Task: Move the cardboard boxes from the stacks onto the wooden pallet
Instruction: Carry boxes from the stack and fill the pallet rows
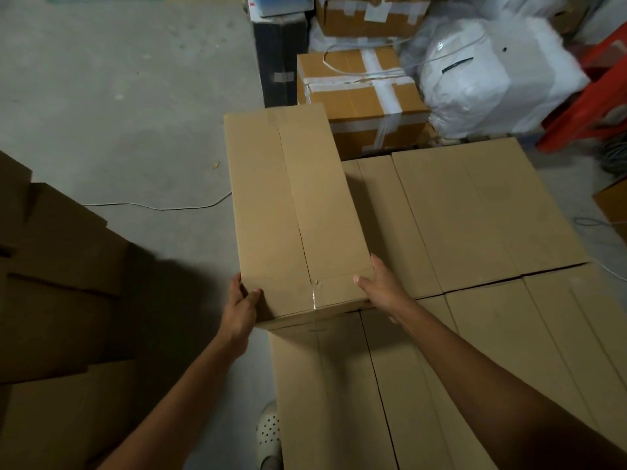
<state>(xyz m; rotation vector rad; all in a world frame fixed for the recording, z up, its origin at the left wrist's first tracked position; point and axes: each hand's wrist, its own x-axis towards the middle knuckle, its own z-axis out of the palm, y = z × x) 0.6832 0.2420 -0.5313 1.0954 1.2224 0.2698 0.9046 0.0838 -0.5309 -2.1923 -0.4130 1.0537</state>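
The person is placing a box (295,215). It sits at the centre of view, its long side running towards 12 o'clock, over the left edge of a layer of boxes (492,215) that fills the 3 to 5 o'clock side. The wooden pallet itself is hidden beneath that layer.

The left hand (242,300) grips the near left corner, its fingers (253,293) curled onto the lid and side. The right hand (380,286) clasps the near right corner, thumb on top and the rest wrapped down the side wall. Whether the box rests fully on the layer or is partly carried cannot be told.

The stacks (61,266) wait in shadow at 8 to 9 o'clock. The next move probably calls for squaring the box with its neighbours, letting go with both hands, then turning to the stacks for another.
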